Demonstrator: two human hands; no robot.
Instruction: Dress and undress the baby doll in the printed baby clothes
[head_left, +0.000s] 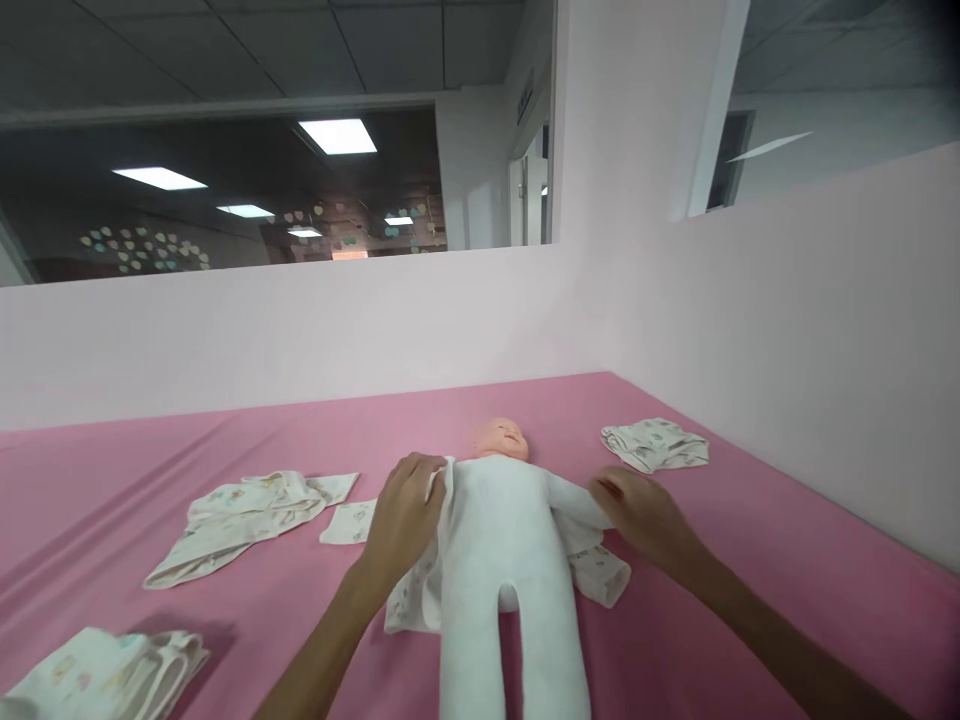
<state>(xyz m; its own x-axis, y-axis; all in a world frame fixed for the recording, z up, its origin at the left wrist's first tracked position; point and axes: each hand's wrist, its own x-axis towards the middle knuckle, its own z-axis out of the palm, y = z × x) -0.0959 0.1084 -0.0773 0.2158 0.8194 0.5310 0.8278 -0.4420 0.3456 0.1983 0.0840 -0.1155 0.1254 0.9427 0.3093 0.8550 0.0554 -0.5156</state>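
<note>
A baby doll (506, 530) with a white cloth body and a bare plastic head lies on its back, legs toward me. Under it is a spread white baby shirt (600, 575) with a small print, its sleeves showing on both sides. My left hand (405, 510) is closed at the doll's side on the left, pinching a white edge of the shirt by the shoulder. The doll's arm on that side is hidden. My right hand (641, 505) is closed around the end of the doll's other arm, which stretches out to the right.
A pink sheet (285, 440) covers the surface. Folded printed baby clothes (247, 515) lie at the left, another folded bundle (105, 675) at the near left, and another garment (654, 445) at the far right. White walls (315, 330) with windows enclose the back and right.
</note>
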